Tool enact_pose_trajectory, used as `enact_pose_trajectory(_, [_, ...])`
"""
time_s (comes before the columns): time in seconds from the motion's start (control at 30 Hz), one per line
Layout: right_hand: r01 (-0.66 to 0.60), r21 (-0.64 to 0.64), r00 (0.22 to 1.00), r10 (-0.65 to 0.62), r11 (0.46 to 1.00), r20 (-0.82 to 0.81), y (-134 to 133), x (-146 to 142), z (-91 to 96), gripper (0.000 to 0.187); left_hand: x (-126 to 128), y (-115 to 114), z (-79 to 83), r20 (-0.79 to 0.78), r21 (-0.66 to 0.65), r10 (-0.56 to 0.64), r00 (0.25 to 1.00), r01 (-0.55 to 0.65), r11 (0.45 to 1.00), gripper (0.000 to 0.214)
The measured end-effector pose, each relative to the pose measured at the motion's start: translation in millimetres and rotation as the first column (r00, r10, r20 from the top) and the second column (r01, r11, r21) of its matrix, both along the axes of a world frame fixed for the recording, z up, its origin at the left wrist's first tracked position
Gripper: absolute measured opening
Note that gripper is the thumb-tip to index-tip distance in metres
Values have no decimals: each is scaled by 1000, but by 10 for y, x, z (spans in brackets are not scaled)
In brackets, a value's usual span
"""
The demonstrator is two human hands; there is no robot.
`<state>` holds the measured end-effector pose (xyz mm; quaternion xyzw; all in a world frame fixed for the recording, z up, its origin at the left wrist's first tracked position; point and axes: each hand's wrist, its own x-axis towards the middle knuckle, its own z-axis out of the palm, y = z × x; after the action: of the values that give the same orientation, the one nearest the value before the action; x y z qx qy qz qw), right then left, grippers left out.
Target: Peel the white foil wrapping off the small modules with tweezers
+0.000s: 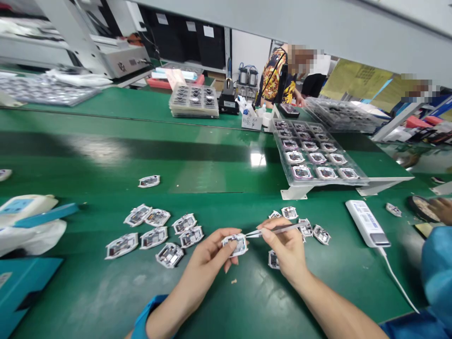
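My left hand [212, 254] pinches a small white-framed electronic part [236, 245] just above the green table. My right hand [286, 247] grips metal tweezers [278, 230], their tips touching the part's right edge. To the left of my hands lie several similar parts [155, 234] loose on the table. Another small group of parts [310, 230] lies just behind my right hand. A single part [149, 181] sits farther back on the left.
A clear tray of parts [314, 157] rests on a white stand at the right. A white device with a cable [367, 222] lies beside it. A co-worker's hand [441, 209] and blue sleeve are at far right. Trays, a teal box [21, 287] and equipment surround.
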<state>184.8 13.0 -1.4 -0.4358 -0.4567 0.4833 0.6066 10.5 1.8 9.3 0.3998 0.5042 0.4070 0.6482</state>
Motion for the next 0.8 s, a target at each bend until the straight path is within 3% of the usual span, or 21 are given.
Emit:
enact_pose_trajectory(0.23, [-94, 11, 995, 93, 996, 37, -41, -15, -11, 9, 23, -6, -35, -18, -10, -4, 1000, 4, 1000, 42])
enact_pose_trajectory(0.43, [-73, 102, 991, 61, 992, 115, -53, -50, -22, 7, 48, -53, -7, 86, -19, -11, 996, 12, 1000, 42])
enact_pose_trajectory(0.8, [-109, -18, 994, 109, 994, -16, -34, -84, -108, 11, 55, -67, -9, 71, -35, -12, 997, 14, 999, 40])
